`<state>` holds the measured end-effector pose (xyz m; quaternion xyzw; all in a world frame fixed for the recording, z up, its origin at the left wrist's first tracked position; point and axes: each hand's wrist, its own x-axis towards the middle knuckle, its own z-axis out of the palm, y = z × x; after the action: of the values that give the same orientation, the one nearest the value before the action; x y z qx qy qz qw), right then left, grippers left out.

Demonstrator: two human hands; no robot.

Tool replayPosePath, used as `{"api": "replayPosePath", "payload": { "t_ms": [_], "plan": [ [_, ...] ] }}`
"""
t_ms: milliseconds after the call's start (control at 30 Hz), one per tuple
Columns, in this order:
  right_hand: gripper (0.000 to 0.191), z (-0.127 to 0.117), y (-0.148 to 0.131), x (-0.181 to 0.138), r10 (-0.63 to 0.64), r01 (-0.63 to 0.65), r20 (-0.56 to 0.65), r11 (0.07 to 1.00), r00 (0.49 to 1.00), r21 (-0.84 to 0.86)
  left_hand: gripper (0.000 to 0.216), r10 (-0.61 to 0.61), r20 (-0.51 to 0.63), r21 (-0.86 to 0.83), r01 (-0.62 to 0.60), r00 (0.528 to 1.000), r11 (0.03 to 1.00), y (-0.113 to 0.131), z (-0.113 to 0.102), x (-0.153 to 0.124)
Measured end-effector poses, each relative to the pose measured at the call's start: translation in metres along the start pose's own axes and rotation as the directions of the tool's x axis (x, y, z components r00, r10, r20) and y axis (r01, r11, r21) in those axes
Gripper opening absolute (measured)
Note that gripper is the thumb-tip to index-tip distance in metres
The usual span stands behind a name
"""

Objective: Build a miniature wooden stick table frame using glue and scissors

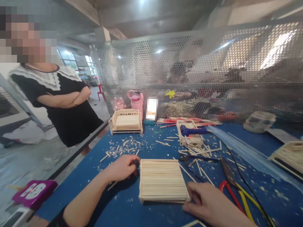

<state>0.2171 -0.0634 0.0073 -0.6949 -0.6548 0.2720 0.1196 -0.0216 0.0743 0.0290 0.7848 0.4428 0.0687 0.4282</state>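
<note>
A small rectangular panel of pale wooden sticks (163,180), laid side by side with a frame stick along its edges, lies on the blue table in front of me. My left hand (124,168) is at its upper left corner, fingers curled and fingertips against the edge. At the lower right corner, my right hand (204,201) has thumb and fingers closed around the edge. The panel sits between both hands. Right of it are pliers with red and yellow handles (233,186). Beyond the panel, a blue glue gun (194,130) rests on a small stick frame (189,138).
A finished-looking miniature stick bed (126,122) stands at the back left, near a pink cup (136,102). Loose sticks (208,149) and chips litter the blue table (94,186). A perforated metal screen (151,66) borders the back. A person (63,104) stands left with arms folded.
</note>
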Motion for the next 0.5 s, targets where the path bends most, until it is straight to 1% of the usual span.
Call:
{"api": "replayPosePath", "payload": {
  "t_ms": [67, 133, 200, 300, 433, 500],
  "plan": [
    [0.007, 0.001, -0.001, 0.002, 0.007, -0.006, 0.013, 1.000, 1.000, -0.020, 0.019, 0.062, 0.063, -0.042, -0.059, 0.996, 0.997, -0.001, 0.002, 0.000],
    [0.006, 0.003, -0.002, 0.002, 0.003, -0.001, 0.038, 0.999, 0.999, -0.036, 0.013, 0.095, 0.076, -0.068, -0.090, 0.993, 0.994, -0.003, 0.005, 0.000],
    [0.007, 0.004, -0.003, 0.001, -0.016, 0.019, 0.058, 0.999, 0.998, -0.047, 0.012, 0.103, 0.070, -0.090, -0.097, 0.992, 0.991, -0.006, 0.008, 0.002],
    [0.009, 0.004, -0.004, 0.000, -0.038, 0.043, 0.073, 0.997, 0.997, -0.061, 0.015, 0.112, 0.031, -0.078, -0.109, 0.993, 0.991, -0.009, 0.013, 0.005],
    [0.012, 0.005, -0.006, 0.000, -0.040, 0.046, 0.094, 0.997, 0.995, -0.065, 0.019, 0.165, -0.067, 0.037, -0.163, 0.984, 0.986, -0.010, 0.015, 0.009],
    [0.014, 0.005, -0.006, -0.001, -0.050, 0.056, 0.098, 0.997, 0.994, -0.061, 0.018, 0.158, -0.118, 0.049, -0.153, 0.980, 0.987, -0.010, 0.014, 0.010]
  ]
}}
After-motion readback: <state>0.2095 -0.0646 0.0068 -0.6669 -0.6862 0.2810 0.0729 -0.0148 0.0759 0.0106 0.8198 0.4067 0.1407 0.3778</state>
